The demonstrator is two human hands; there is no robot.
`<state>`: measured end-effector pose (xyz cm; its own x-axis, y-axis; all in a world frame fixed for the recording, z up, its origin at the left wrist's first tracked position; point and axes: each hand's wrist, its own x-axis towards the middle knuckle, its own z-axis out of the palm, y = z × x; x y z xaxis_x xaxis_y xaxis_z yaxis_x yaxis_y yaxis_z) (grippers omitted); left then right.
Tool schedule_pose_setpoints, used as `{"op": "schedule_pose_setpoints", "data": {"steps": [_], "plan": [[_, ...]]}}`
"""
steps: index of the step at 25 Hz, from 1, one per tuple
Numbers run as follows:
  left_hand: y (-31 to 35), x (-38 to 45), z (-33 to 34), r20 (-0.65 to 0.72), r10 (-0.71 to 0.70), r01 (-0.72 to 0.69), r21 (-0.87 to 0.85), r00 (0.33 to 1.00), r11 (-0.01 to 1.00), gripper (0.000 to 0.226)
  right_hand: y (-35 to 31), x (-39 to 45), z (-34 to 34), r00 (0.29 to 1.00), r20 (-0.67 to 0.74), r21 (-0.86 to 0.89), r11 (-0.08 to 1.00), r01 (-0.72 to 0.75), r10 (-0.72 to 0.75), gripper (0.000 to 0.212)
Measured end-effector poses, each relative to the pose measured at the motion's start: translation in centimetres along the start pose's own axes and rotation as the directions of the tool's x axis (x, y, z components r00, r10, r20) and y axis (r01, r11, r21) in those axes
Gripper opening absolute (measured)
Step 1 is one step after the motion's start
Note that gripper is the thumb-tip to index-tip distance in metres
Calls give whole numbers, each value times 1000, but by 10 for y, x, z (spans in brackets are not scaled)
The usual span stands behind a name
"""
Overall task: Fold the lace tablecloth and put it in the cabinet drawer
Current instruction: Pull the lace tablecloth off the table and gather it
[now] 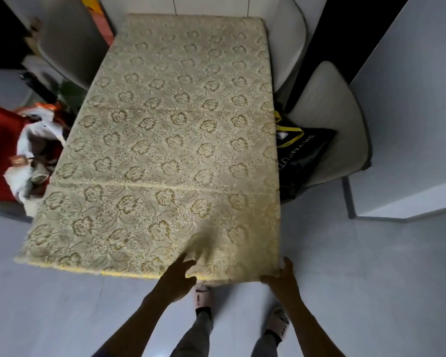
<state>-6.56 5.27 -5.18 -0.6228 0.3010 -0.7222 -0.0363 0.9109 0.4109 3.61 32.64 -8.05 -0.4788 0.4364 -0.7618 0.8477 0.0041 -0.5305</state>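
A cream-and-gold lace tablecloth with a repeating flower pattern (165, 140) lies spread flat over a rectangular bench, covering the whole top, with its edges hanging just over the sides. Two straight crease lines cross it from side to side, one near the middle and one nearer the person. Along the near edge the cloth is bunched into a small raised ridge where the left hand (177, 278) pinches it with thumb and fingers, while the right hand (281, 278) grips the near right corner, its thumb on top of the lace.
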Motion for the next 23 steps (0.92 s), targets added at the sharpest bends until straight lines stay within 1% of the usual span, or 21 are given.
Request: {"op": "schedule_pose_setpoints", "data": {"steps": [1,3,4,5,7,8,9,10,11,12,14,15,16,17,18,19,20,21,22,23], "plan": [[3,-4,5,-6,-26,26,-11,1000,1000,53,2,6,-1,998,43,42,998,-46,44,69],[7,-12,20,-49,-72,68,-83,996,994,51,-1,7,-7,990,75,-18,993,-118,119,21],[11,-17,28,-82,-99,87,-140,992,986,49,-2,3,-13,983,81,-51,985,-163,167,11],[15,-21,34,-110,-138,114,-202,984,973,49,-3,1,-20,968,118,-60,974,-218,224,14],[24,-28,49,-173,-243,176,-333,954,926,49,-12,-10,-34,923,266,-31,959,-281,279,17],[31,-33,59,-220,-312,204,-406,924,891,51,-20,-16,-43,891,355,19,951,-309,282,21],[38,-36,69,-265,-394,219,-511,880,831,53,-30,-22,-50,851,456,105,933,-345,263,23],[48,-39,79,-285,-493,215,-646,822,732,56,-44,-27,-54,816,536,187,913,-363,214,22],[58,-41,85,-260,-601,194,-787,756,586,60,-59,-31,-56,789,595,250,898,-362,153,20],[68,-41,88,-209,-699,163,-890,684,426,63,-73,-35,-56,775,624,287,895,-342,97,18],[79,-38,86,-54,-853,133,-981,519,143,66,-102,-42,-52,758,652,338,893,-298,6,14],[81,-37,84,55,-886,106,-994,461,-6,67,-116,-42,-50,759,651,363,887,-287,-21,15],[81,-34,82,180,-880,25,-982,439,-188,66,-128,-42,-48,758,650,390,877,-281,-46,19],[80,-31,79,309,-819,-66,-920,484,-386,65,-140,-38,-47,758,649,417,863,-285,-63,24],[78,-25,75,368,-703,-157,-812,609,-562,60,-152,-33,-46,766,640,436,852,-292,-65,27],[76,-21,71,333,-607,-231,-711,722,-664,52,-162,-26,-45,775,629,452,839,-303,-60,27],[75,-19,65,258,-579,-312,-640,773,-702,39,-170,-18,-44,791,610,470,827,-309,-51,27],[73,-16,58,222,-613,-350,-655,758,-670,25,-176,-11,-45,807,589,480,820,-312,-38,26],[69,-11,50,193,-656,-381,-681,730,-625,16,-182,-2,-47,823,568,491,813,-314,-25,26],[64,-6,41,157,-705,-423,-703,692,-572,14,-188,5,-50,836,548,504,801,-323,-7,26]]}}
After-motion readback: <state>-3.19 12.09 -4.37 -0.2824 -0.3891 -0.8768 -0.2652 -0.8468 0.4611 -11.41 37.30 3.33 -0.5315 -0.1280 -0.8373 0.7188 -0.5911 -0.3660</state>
